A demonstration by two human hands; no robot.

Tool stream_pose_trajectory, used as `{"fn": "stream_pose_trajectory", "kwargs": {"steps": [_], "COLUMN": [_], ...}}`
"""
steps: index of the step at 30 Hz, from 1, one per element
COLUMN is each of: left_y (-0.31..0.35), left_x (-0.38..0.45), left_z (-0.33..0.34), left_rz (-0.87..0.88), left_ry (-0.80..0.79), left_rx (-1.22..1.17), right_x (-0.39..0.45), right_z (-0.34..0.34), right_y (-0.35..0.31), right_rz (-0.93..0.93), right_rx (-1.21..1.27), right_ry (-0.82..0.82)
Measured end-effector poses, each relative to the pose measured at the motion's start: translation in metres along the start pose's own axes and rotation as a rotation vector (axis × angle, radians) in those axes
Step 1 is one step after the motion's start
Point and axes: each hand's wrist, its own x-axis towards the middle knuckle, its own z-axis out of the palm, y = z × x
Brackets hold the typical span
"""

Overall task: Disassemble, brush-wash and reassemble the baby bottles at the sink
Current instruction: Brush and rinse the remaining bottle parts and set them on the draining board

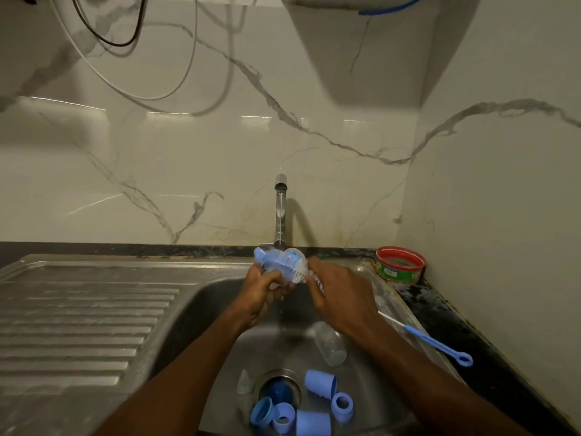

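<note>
**Bottle under the tap, brush at work**

Bottle point(284, 265) held over the back of the sink point(207, 297), right under the running faucet point(280, 212). Left hand point(262, 294) curled round the clear body from below, fingers wrapped on the wall. Right hand point(336, 294) closed on the handle of the bottle brush point(273, 262), blue-and-white bristles apparently inside or against the bottle; hard to tell which through the blur.

Handling, as a judgement: light, thin clear plastic, fairly stiff but likely to flex if squeezed; wet and probably soapy, so slippery. Best taken round the middle of the body with a full wrap, as now, not by the rim or the base alone. Unlikely to break if dropped, but apt to bounce among the loose parts below.

Second clear bottle point(328, 344) lying on its side in the basin, right of the drain point(279, 391). Blue caps point(320, 383) and blue collars point(342, 404) scattered round the drain at the sink's front edge; small, smooth, easy to lose hold of when wet. Clear teat point(244, 382) left of the drain: soft, best pinched gently at the base.

Thin blue nipple brush point(437, 344) lying on the sink's right edge. Red-rimmed tub point(401, 265) at the desk's back right corner. Drainboard point(85, 319) to the left.
</note>
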Motion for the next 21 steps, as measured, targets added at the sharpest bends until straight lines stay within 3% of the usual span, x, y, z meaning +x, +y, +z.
{"fn": "stream_pose_trajectory", "kwargs": {"steps": [4,8,11,15,18,21], "left_y": [0.005,0.002,0.003,0.001,0.000,0.003], "left_x": [0.002,0.004,0.006,0.007,0.000,0.000], "left_z": [0.007,0.001,-0.003,-0.004,-0.004,-0.001], "left_rz": [-0.074,-0.051,-0.029,-0.045,0.002,-0.025], "left_ry": [-0.034,0.007,0.009,-0.040,-0.051,-0.023], "left_rx": [-0.068,0.021,0.058,0.006,0.147,0.111], "right_x": [0.013,0.009,0.014,0.007,0.000,0.007], "right_z": [-0.001,0.004,0.004,0.004,0.011,0.013], "right_y": [0.007,0.017,0.028,0.019,0.009,0.011], "right_rz": [0.205,0.154,0.225,0.068,-0.074,0.015], "right_rx": [-0.122,-0.037,-0.023,-0.109,0.001,-0.002], "right_ry": [0.050,-0.045,-0.090,0.116,0.022,-0.004]}}
